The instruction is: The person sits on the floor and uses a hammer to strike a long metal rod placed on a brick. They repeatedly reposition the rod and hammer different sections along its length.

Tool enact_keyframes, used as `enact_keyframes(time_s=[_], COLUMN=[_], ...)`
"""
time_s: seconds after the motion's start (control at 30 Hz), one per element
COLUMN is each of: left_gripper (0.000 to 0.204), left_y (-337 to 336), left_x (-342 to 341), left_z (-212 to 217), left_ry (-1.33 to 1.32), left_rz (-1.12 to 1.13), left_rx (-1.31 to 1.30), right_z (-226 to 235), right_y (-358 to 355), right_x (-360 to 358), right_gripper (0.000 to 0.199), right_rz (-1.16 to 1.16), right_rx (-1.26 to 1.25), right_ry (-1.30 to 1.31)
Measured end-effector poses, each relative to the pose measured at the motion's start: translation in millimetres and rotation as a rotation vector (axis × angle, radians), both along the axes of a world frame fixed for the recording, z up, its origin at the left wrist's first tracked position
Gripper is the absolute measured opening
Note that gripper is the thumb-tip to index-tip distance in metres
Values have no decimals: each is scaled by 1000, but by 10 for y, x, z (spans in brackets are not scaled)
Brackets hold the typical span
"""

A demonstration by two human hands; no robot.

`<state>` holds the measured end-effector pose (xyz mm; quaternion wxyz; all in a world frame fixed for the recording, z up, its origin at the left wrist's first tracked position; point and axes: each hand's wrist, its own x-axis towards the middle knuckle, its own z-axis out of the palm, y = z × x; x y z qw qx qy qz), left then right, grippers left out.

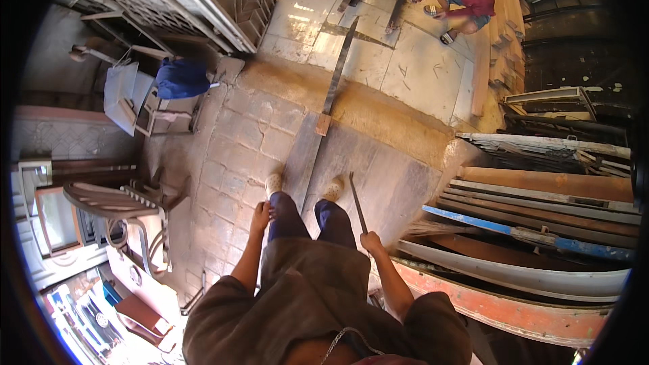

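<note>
Wearing a brown shirt point(301, 287) with a silver chain point(336, 342) at the neck. Gripping a slim dark crowbar-like bar point(358, 204) by its near end in the right hand point(370, 242), closing the fingers around it and pointing its narrow tip forward, just beside the right clog point(332, 190); not being able to tell whether touching the floor with that tip. Holding the left hand point(262, 216) beside the left leg, curling its fingers inward; not being able to tell about anything inside them. Standing with the right foot on a grey-brown board panel point(392, 179) and the left clog point(273, 183) near its edge, beside paving blocks point(233, 152). Having stacked long strips close on the right, including a blue-painted one point(466, 222), and curved wooden furniture point(101, 201) on the left. Facing, farther ahead, a long dark beam point(339, 71) crossing the low step. Seeing beyond it a co-worker point(466, 3) in a red top, crouching on pale slabs point(422, 78) near piled timber point(501, 47).
</note>
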<state>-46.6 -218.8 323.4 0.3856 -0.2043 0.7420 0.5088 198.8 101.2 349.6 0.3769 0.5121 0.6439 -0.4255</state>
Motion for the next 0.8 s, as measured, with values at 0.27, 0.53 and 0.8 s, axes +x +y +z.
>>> enact_keyframes(time_s=[0.27, 0.53, 0.8], left_gripper=[46, 46, 41], left_y=[15, 497, 154], left_x=[398, 415, -6], left_z=[300, 667, 712], left_ry=[-17, 229, 30], left_rz=[-236, -612, -356], left_rx=[-111, -142, -81], right_z=[-766, -1178, -1171], right_y=[289, 893, 617], right_x=[747, 1106, 528], right_gripper=[47, 49, 29], right_rz=[91, -110, -455], right_rx=[78, 159, -322], right_ry=[-45, -111, -83])
